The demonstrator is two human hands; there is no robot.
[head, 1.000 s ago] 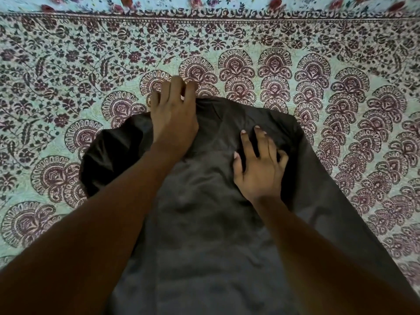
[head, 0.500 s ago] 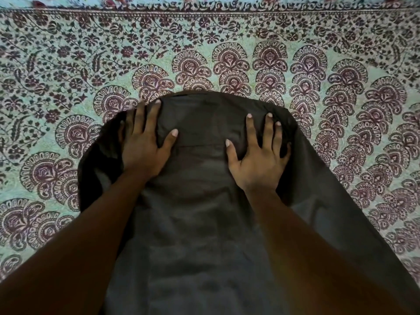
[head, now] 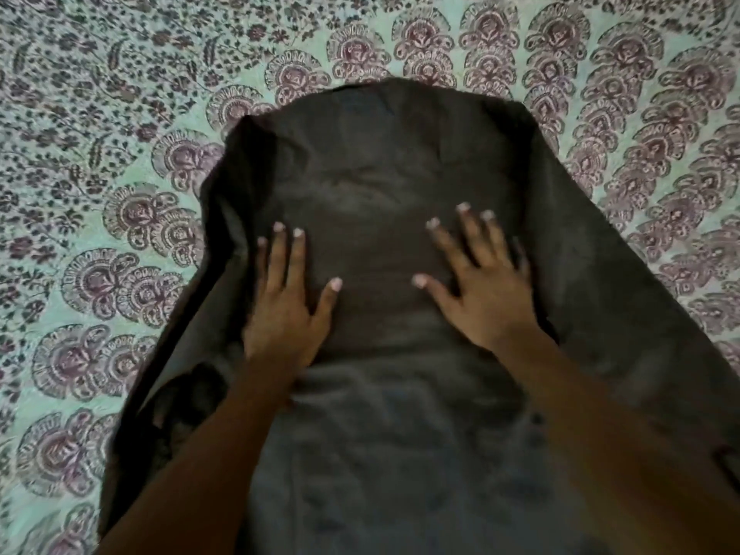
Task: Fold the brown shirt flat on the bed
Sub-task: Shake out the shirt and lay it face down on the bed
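The dark brown shirt (head: 384,166) lies spread on the bed, its top end pointing away from me and its body running down to the bottom edge of the view. My left hand (head: 286,310) rests flat on the cloth left of centre, fingers apart. My right hand (head: 482,290) presses flat on the cloth right of centre, fingers spread. Neither hand grips the fabric. The shirt's left side is bunched in a dark fold beside my left forearm. My arms hide part of the lower shirt.
The bed is covered by a pale green sheet (head: 120,154) printed with maroon floral and fan motifs. The sheet shows on the left, far and right sides of the shirt.
Both hands have slid down the shirt toward me, from near its top edge to its middle. The left hand also shifted from the left shoulder area toward the centre.
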